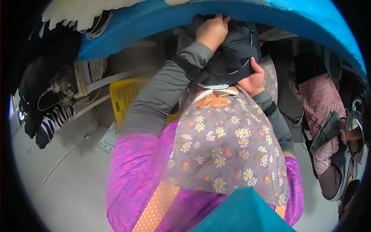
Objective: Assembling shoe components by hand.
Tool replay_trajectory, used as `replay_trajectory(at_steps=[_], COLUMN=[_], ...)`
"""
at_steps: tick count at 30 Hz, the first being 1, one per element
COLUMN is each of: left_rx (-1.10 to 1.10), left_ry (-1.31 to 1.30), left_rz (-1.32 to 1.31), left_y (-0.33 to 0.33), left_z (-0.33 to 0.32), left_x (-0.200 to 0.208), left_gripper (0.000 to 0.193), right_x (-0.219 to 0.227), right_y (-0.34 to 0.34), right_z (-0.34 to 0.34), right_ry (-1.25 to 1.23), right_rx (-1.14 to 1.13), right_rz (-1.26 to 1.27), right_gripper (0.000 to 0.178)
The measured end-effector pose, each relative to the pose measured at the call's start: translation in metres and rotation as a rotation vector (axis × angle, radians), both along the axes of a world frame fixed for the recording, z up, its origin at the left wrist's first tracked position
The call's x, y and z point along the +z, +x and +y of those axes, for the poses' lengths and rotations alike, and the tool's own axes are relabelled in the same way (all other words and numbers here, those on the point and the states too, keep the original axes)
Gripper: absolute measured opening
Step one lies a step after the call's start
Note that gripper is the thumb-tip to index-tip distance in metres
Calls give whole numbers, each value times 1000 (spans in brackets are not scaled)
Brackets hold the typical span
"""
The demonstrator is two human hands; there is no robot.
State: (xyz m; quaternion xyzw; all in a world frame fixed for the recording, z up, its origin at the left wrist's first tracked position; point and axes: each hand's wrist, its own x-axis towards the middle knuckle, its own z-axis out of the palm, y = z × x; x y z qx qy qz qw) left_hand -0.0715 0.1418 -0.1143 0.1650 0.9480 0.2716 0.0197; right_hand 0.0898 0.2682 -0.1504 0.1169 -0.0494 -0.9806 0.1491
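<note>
A black shoe upper [236,62] with a mesh lining, small cut-outs and a pale blue stitched edge is held above my lap, beside the blue-covered work surface. My left hand [212,31] reaches across its far left side, with the fingers closed at its top edge. Lower on the right, my right hand [254,79] supports it, thumb raised against its side and the other fingers partly hidden beneath. The flowered apron [228,145] lies under the upper, with its dotted bow close to the stitched edge.
The blue-covered surface [309,13] curves along the far side, with pale pieces [77,13] at its left. A yellow basket [120,98] stands left of my lap. Machine parts [63,87] and black-and-white striped pieces [56,121] are further left. Another person [322,100] sits at right.
</note>
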Motion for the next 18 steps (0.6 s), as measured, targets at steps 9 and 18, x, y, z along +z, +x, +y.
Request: replay_trajectory(at_steps=[9,18], left_rx=[-18,-41], left_ry=[-143,5], left_rz=[73,155], left_y=[2,1], left_z=[-11,1], left_x=[29,-1], left_gripper=[39,34], right_x=[1,-1], right_y=[6,3], right_z=[1,3], right_ry=[-32,-37], right_rx=[20,18], right_rz=[-6,-50], right_gripper=[55,53])
